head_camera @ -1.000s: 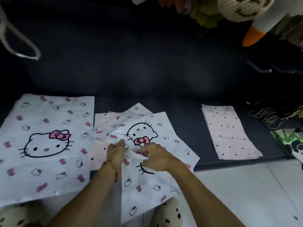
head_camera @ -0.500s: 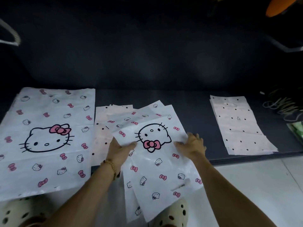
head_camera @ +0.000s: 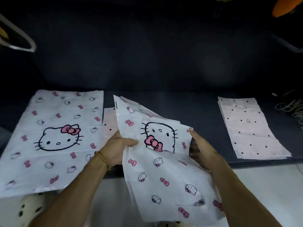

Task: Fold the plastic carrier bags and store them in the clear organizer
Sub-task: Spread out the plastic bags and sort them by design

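Cat-print bag held up between both hands, left edge pinched by left hand, right edge gripped by right hand, larger cat-print bag laid flat left of the grip, pink dotted bags stacked well to its right

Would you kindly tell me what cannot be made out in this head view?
- Clear organizer: not in view.
- Right hand fingers: mostly behind the held cat-print bag; grip shape unclear.
- How many bags the left hand holds: layered edges overlap.
- Pink dotted bags in the middle: mostly covered by the held bag.
- Orange object: cut by the top edge.
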Demonstrator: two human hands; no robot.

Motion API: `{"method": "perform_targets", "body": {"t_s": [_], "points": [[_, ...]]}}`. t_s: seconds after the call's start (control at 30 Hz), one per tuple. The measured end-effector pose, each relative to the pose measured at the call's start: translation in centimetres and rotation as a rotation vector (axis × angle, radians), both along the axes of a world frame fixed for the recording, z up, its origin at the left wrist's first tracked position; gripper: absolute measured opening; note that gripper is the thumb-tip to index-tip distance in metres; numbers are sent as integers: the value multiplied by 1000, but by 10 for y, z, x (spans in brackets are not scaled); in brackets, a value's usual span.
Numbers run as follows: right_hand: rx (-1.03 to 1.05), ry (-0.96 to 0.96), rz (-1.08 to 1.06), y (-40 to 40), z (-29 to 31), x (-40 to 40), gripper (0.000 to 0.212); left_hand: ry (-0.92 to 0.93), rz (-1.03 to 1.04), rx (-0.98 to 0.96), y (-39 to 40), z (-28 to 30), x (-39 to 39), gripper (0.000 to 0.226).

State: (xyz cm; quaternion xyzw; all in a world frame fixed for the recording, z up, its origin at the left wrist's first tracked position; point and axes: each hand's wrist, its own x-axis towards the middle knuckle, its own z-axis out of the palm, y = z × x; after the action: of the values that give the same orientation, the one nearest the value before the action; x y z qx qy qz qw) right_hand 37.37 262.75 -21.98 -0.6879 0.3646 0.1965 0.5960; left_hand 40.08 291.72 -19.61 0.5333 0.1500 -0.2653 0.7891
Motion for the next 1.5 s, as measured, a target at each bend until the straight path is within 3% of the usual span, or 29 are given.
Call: {"method": "perform_targets", "body": {"t_s": [0.07, 0.13, 0.23, 0.4, 0.6, 0.73, 0.77, 0.83, 0.9, 0.93, 1.0, 1.1, 1.17, 1.23, 1.33, 1.4, 1.5], "points": [[66, 73, 38, 8, 6, -1, 69, -8, -15, -38, 12, 9, -3, 39], [258, 88, 110, 18, 15, -8, 64, -27, -32, -77, 23, 17, -7, 37], [405, -11, 175, 40, 30, -19, 53, -42, 12, -99, 41, 28, -11, 37], [319, -321, 39, 86, 60, -9, 35, -79, 91, 26, 92, 50, -19, 35], [21, -483, 233, 185, 81, 29, 20, -90, 288, 108, 187, 66, -30, 34], [8, -617, 98, 255, 81, 58, 14, -220, 477, 373, 248, 76, -14, 42], [-27, -634, 67, 273, 76, 66, 13, -282, 525, 527, 262, 77, -5, 47], [-116, -637, 33, 308, 57, 79, 10, -334, 562, 1063, 284, 74, 7, 53], [-240, -568, 58, 338, 32, 86, 10, -431, 475, 1521, 292, 55, 6, 51], [-285, -520, 77, 350, 19, 88, 11, -523, 371, 1608, 288, 38, 2, 48], [-337, -422, 135, 369, -6, 90, 19, -617, 53, 1591, 270, 1, -11, 46], [-369, -312, 295, 380, -32, 97, 40, -481, -303, 1473, 247, -53, -27, 56], [-451, -333, 368, 374, -37, 99, 40, -407, -366, 1473, 240, -76, -35, 64], [-670, -502, 426, 356, -38, 95, 32, -404, -345, 1523, 239, -87, -40, 67], [-972, -690, 856, 321, -49, 75, 44, -413, -325, 1561, 233, -85, -36, 65], [-950, -578, 1115, 300, -62, 65, 53, -453, -309, 1571, 225, -81, -34, 62], [-1059, -490, 1224, 269, -78, 61, 63, -554, -395, 1547, 206, -78, -37, 64]]}}
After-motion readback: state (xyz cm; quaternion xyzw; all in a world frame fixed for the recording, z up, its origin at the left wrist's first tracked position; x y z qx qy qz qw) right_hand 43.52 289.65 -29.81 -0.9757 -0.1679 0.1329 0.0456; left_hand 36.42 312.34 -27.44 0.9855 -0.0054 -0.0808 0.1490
